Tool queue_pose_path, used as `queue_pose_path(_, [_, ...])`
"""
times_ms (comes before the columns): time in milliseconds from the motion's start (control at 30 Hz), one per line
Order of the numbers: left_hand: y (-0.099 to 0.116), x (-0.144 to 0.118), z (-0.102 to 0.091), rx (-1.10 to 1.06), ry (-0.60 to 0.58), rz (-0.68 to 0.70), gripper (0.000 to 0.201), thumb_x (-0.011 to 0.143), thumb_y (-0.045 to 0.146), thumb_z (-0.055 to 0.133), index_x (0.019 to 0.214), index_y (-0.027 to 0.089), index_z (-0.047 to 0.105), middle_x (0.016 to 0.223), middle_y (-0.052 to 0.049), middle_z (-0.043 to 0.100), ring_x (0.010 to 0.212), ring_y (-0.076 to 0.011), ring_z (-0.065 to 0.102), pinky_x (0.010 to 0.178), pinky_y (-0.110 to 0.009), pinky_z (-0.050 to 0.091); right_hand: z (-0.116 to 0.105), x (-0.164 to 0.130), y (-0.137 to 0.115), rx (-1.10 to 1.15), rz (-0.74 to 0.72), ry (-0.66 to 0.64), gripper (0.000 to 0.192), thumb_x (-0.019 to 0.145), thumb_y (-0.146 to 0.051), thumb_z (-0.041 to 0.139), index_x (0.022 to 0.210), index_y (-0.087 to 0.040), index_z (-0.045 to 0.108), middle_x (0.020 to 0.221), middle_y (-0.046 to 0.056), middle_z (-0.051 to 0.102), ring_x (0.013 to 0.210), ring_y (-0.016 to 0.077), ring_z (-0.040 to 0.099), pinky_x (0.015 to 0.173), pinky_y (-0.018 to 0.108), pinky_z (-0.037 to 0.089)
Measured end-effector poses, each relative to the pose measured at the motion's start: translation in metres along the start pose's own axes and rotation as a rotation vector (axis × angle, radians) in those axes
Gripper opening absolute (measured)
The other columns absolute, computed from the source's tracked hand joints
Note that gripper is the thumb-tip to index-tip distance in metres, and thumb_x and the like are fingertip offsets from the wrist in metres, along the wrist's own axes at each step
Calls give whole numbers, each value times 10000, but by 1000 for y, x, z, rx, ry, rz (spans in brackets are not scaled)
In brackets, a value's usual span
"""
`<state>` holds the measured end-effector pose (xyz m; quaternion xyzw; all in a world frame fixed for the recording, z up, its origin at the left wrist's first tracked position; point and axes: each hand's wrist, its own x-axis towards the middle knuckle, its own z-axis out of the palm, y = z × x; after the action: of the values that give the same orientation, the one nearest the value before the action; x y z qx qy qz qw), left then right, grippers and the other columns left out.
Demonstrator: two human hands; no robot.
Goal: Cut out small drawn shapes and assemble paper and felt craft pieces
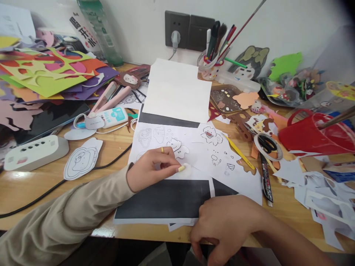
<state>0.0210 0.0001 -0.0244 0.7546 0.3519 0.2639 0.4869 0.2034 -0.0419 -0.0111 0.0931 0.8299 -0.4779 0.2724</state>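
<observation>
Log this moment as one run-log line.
left hand: pressing small paper cutout on printed sheet | right hand: at desk edge, empty

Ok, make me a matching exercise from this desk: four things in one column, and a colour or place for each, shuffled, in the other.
Things:
1. bucket
2. left hand
3. scissors
4. pen cup

Colour or place:
a. by the wall socket
b. red
c. on the printed sheet, ring on a finger
d. inside a tape roll

Pairs: 1-b, 2-c, 3-d, 4-a
</observation>
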Motion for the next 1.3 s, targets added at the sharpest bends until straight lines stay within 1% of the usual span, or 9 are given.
queue_pose_path(133, [0,1,0,-66,7,-54,170,746,223,497,637,131,590,587,2,428,545,-82,409,521,-229,349,1,0,0,-1,-4,12,288,684,-404,527,875,-204,609,545,-77,507,436,51,391,418,162,276])
queue_pose_path(300, [-3,-1,-1,-108,13,-101,203,746,248,491,602,117,545,595,0,434,577,-85,411,561,-231,333,0,0,0,14,8,-8,282,687,-401,530,879,-208,606,539,-79,500,441,51,404,417,160,279])
queue_pose_path(367, [-3,-2,-1,-115,-1,-134,192,744,263,491,635,116,546,602,0,447,580,-83,406,564,-226,326,0,0,0,14,8,-15,285,687,-406,527,880,-211,605,541,-80,502,443,50,408,415,160,279])
queue_pose_path(467, [-1,-2,0,-131,0,-176,164,740,277,492,742,125,556,604,10,448,560,-73,386,550,-214,316,1,1,1,12,0,-12,289,686,-413,525,879,-214,606,529,-83,496,437,48,405,411,158,278])
queue_pose_path(633, [0,-3,0,-135,21,-184,166,736,274,489,779,127,554,596,18,431,545,-65,370,531,-200,308,2,1,2,18,-14,7,286,689,-408,525,875,-208,608,536,-83,496,434,42,398,411,152,280])
queue_pose_path(833, [-2,-3,-1,-158,5,-216,176,740,296,501,797,142,564,553,30,434,527,-58,373,524,-185,314,1,1,1,20,-11,10,289,687,-408,527,877,-206,609,534,-84,496,443,40,400,413,148,279])
queue_pose_path(1067, [-1,-4,0,-256,20,-292,206,729,329,519,763,132,571,528,27,479,478,-40,401,464,-147,311,2,0,2,16,-13,15,296,693,-411,521,884,-202,608,532,-81,496,438,41,400,421,152,286])
queue_pose_path(1300, [1,-3,0,-257,26,-296,224,730,340,515,703,123,565,502,28,485,471,-39,400,460,-142,311,2,1,2,16,-18,14,302,693,-422,512,878,-204,609,540,-75,508,444,48,404,420,157,286])
